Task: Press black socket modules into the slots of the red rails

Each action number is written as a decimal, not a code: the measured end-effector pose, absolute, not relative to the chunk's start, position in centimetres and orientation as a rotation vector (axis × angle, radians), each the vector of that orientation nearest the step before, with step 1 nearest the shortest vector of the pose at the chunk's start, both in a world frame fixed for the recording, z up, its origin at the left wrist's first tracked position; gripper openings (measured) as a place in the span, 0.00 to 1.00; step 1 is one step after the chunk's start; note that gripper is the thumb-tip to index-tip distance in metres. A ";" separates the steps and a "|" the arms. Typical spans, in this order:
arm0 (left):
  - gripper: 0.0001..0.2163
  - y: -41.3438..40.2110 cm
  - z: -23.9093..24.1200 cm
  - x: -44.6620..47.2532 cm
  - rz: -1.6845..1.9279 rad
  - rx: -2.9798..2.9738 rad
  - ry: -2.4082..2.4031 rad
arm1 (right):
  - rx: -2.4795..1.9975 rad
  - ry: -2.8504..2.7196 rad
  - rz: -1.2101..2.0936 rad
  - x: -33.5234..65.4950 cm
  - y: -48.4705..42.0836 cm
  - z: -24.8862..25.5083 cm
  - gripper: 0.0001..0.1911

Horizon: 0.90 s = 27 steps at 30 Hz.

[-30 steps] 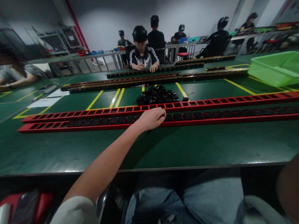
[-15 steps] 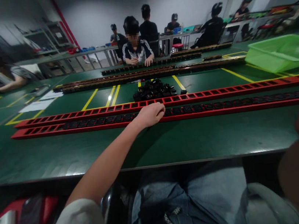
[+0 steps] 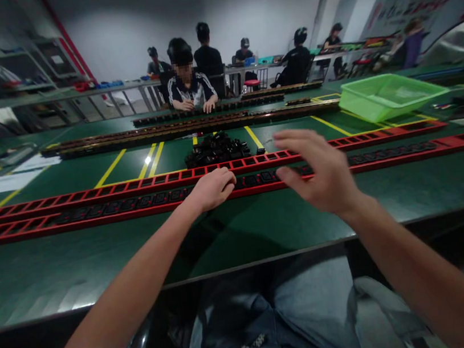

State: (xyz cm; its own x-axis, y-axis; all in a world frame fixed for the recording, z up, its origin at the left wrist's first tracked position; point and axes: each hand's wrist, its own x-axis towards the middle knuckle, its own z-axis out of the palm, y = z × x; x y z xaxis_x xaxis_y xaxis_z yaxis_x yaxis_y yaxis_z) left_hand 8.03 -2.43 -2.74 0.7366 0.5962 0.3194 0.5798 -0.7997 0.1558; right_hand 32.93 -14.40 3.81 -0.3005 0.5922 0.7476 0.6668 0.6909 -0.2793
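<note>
Two long red slotted racks [image 3: 88,196] lie side by side across the green table. Small black square pieces [image 3: 145,200] fill most slots of the near rack; slots toward its left end hold none, and the far rack's slots look unfilled. My left hand [image 3: 214,189] rests on the near rack with its fingers curled down; anything under the fingertips is hidden. Raised over the racks on the right is my right hand [image 3: 322,173], fingers stretched and thumb apart, holding nothing. Behind the far rack sits a heap of black parts [image 3: 218,150].
A green plastic basket [image 3: 363,105] stands at the back right. Long dark strips [image 3: 157,134] lie across the table farther back, with white papers [image 3: 8,181] at left. A co-worker [image 3: 191,90] sits opposite, hands on another strip. More people sit behind.
My right hand has come up from the lower right edge to above the racks, fingers spread. My left hand stays at the near rack. The view has turned right.
</note>
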 end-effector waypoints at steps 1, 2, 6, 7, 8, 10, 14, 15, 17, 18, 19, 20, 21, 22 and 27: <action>0.09 -2.6 -2.7 8.2 0.556 2.903 0.968 | -1.034 -2.028 -0.171 32.9 -13.9 2.8 0.17; 0.09 -2.7 -2.7 8.3 0.557 2.917 0.962 | -1.113 -2.062 -0.229 32.8 -13.3 1.5 0.16; 0.10 -3.2 -2.8 8.8 0.553 2.927 0.917 | -1.356 -2.138 -0.263 32.9 -11.3 -3.5 0.17; 0.11 -3.2 -2.8 8.9 0.552 2.924 0.904 | -1.384 -2.152 -0.261 33.1 -11.0 -4.3 0.18; 0.11 -3.2 -2.9 8.9 0.552 2.920 0.893 | -1.396 -2.161 -0.263 33.2 -10.9 -4.9 0.18; 0.11 -3.1 -2.9 9.0 0.553 2.911 0.884 | -1.386 -2.183 -0.263 33.5 -10.7 -5.4 0.18; 0.11 -3.0 -3.0 8.9 0.564 2.898 0.872 | -1.364 -2.221 -0.237 33.9 -11.1 -5.3 0.20; 0.11 -3.0 -3.0 9.0 0.569 2.897 0.857 | -1.377 -2.226 -0.229 33.9 -11.3 -5.3 0.21; 0.12 -3.0 -3.2 9.0 0.584 2.899 0.826 | -1.436 -2.222 -0.224 33.8 -11.7 -5.3 0.22; 0.13 -3.0 -3.3 9.1 0.587 2.903 0.819 | -1.478 -2.212 -0.227 33.7 -11.9 -5.3 0.23; 0.14 -3.0 -3.4 9.1 0.584 2.910 0.823 | -1.523 -2.202 -0.231 33.6 -12.1 -5.2 0.24; 0.16 -3.1 -3.5 9.1 0.571 2.915 0.838 | -1.566 -2.194 -0.235 33.6 -12.3 -5.2 0.25; 0.17 -3.1 -3.7 9.2 0.552 2.917 0.857 | -1.599 -2.195 -0.232 33.5 -12.5 -5.1 0.25; 0.18 -3.1 -3.8 9.2 0.516 2.918 0.874 | -1.622 -2.204 -0.221 33.4 -12.6 -5.0 0.26; 0.24 -2.9 -4.2 9.2 0.407 2.905 1.054 | -1.678 -2.218 -0.166 33.2 -13.1 -4.7 0.27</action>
